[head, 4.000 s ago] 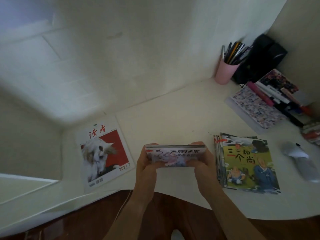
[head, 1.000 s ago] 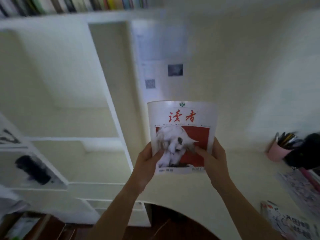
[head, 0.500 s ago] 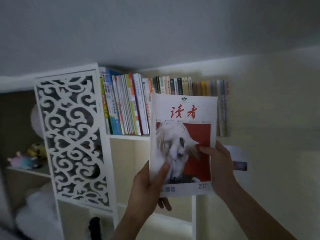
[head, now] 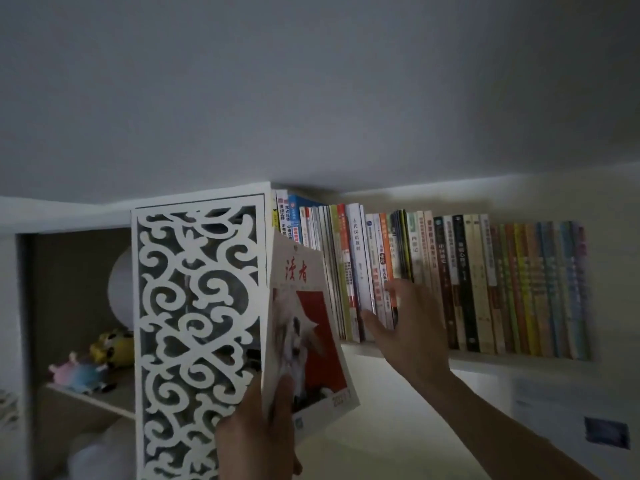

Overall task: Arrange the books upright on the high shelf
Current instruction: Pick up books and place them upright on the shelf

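My left hand [head: 258,441] grips the bottom corner of a thin magazine [head: 304,327] with a white horse on a red cover. The magazine stands nearly upright, its top edge at the left end of the row of books [head: 433,282] on the high shelf [head: 485,360], right beside the carved panel. My right hand [head: 410,327] is off the magazine, fingers spread, pressed flat against the book spines in the middle of the row. The books stand upright, tightly packed, from the panel to the right.
A white carved fretwork panel [head: 197,334] stands left of the books. Behind it an open compartment holds soft toys [head: 91,362] on a lower shelf. The ceiling is close above the books. A pale wall runs below the shelf with a small dark picture [head: 606,433].
My right hand has let go of the magazine and moved up onto the book spines. The left hand alone has carried the magazine left and up, turning it edge-on toward the row's left end.
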